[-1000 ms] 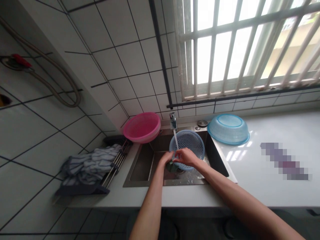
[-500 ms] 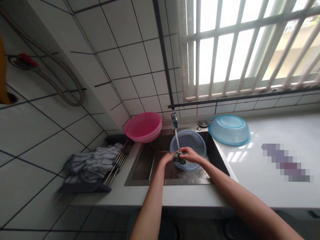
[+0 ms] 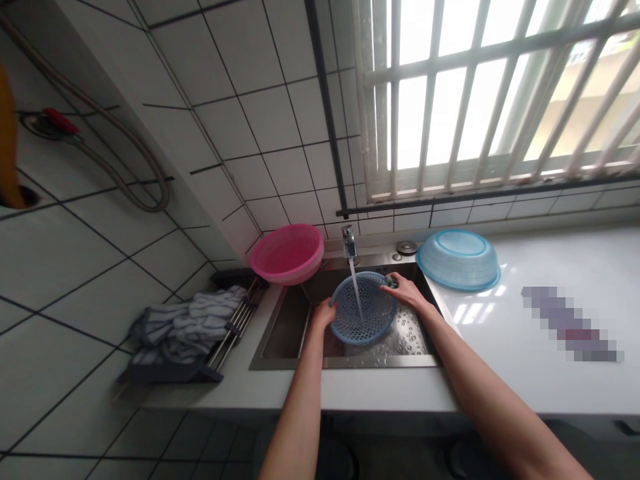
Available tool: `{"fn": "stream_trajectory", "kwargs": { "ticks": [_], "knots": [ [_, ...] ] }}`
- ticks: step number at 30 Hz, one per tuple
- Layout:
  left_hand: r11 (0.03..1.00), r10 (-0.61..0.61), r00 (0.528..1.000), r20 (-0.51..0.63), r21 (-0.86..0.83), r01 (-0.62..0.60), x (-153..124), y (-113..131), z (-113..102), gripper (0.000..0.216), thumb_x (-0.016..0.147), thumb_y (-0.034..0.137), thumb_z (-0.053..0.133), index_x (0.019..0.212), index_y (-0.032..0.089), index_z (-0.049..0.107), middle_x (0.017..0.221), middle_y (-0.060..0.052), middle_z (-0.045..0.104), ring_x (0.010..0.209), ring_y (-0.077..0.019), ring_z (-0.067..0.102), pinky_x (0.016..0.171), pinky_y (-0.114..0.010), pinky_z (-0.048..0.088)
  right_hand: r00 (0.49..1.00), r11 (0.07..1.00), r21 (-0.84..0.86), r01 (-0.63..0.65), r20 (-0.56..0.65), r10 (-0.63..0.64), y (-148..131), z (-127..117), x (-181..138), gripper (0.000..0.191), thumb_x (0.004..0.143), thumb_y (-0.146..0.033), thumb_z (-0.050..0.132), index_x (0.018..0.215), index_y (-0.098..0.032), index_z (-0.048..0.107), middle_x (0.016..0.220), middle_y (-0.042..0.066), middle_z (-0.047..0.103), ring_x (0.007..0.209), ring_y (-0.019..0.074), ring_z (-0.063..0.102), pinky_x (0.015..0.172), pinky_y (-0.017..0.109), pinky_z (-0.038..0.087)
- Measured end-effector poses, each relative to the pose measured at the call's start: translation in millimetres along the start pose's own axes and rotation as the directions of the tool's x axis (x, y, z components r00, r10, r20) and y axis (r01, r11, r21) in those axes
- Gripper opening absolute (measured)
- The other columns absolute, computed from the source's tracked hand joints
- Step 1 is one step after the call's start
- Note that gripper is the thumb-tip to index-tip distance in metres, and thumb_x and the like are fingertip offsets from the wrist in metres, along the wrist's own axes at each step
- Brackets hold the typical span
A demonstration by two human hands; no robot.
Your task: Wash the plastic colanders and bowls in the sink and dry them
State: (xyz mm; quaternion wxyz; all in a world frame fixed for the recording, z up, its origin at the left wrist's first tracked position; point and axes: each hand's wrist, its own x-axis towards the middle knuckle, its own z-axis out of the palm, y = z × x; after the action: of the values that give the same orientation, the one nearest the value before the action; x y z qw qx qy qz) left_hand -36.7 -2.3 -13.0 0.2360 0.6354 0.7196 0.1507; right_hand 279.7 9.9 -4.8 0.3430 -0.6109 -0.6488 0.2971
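A blue plastic colander is tilted inside the steel sink, under water running from the tap. My left hand grips the colander's left rim. At the colander's upper right rim, my right hand holds a small dark green scrubbing pad.
A pink colander sits upside down at the sink's back left corner. A light blue basin lies upside down on the white counter to the right. A striped cloth lies on a rack at left. A hose hangs on the tiled wall.
Both hands were together under the tap with the green pad. Now the left hand has taken the colander's rim and pulled it forward, and the right hand moved with the pad to its far rim.
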Motion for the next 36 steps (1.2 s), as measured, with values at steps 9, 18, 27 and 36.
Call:
{"fn": "stream_trajectory", "kwargs": {
  "ticks": [9, 18, 27, 36],
  "knots": [
    [0.998, 0.026, 0.996, 0.085, -0.057, -0.021, -0.5, 2.0, 1.2, 0.026, 0.100, 0.030, 0.062, 0.116, 0.021, 0.081, 0.119, -0.009, 0.081, 0.113, -0.0270, 0.076, 0.092, -0.031, 0.055, 0.999, 0.980, -0.193, -0.042, 0.005, 0.044, 19.9, 12.6, 3.9, 0.032, 0.083, -0.037, 0.078, 0.112, -0.023, 0.076, 0.107, 0.011, 0.079, 0.099, 0.0284, 0.074, 0.077, 0.028, 0.046],
    [0.997, -0.009, 1.000, 0.004, -0.083, 0.009, -2.0, 6.1, -3.8, 0.031, 0.103, 0.030, 0.058, 0.121, 0.016, 0.078, 0.119, -0.016, 0.079, 0.121, -0.0300, 0.073, 0.097, -0.034, 0.055, 0.991, 0.994, -0.066, 0.088, -0.097, -0.095, 0.1, 15.0, 2.1, 0.018, 0.088, -0.036, 0.072, 0.101, -0.024, 0.074, 0.095, 0.005, 0.078, 0.085, 0.0223, 0.070, 0.071, 0.025, 0.043],
    [0.914, 0.291, 0.929, -0.229, -0.222, -0.341, -11.3, 26.2, -5.1, 0.062, 0.087, 0.013, 0.072, 0.147, 0.025, 0.063, 0.148, -0.006, 0.066, 0.132, -0.0228, 0.066, 0.114, -0.035, 0.051, 0.930, 0.928, -0.081, 0.363, -0.031, -0.366, -39.9, 25.6, -15.9, 0.014, 0.088, -0.034, 0.072, 0.098, -0.025, 0.073, 0.097, 0.002, 0.073, 0.084, 0.0183, 0.066, 0.076, 0.024, 0.043],
    [0.879, 0.285, 0.917, -0.280, -0.304, -0.366, -6.3, 19.9, -7.9, 0.043, 0.093, 0.011, 0.062, 0.132, 0.025, 0.074, 0.139, -0.003, 0.072, 0.133, -0.0185, 0.065, 0.120, -0.035, 0.047, 0.998, 0.977, -0.212, 0.039, -0.043, -0.049, -9.5, 16.2, -5.9, 0.016, 0.084, -0.029, 0.076, 0.100, -0.026, 0.074, 0.092, 0.004, 0.077, 0.084, 0.0215, 0.069, 0.066, 0.024, 0.036]
  ]
}}
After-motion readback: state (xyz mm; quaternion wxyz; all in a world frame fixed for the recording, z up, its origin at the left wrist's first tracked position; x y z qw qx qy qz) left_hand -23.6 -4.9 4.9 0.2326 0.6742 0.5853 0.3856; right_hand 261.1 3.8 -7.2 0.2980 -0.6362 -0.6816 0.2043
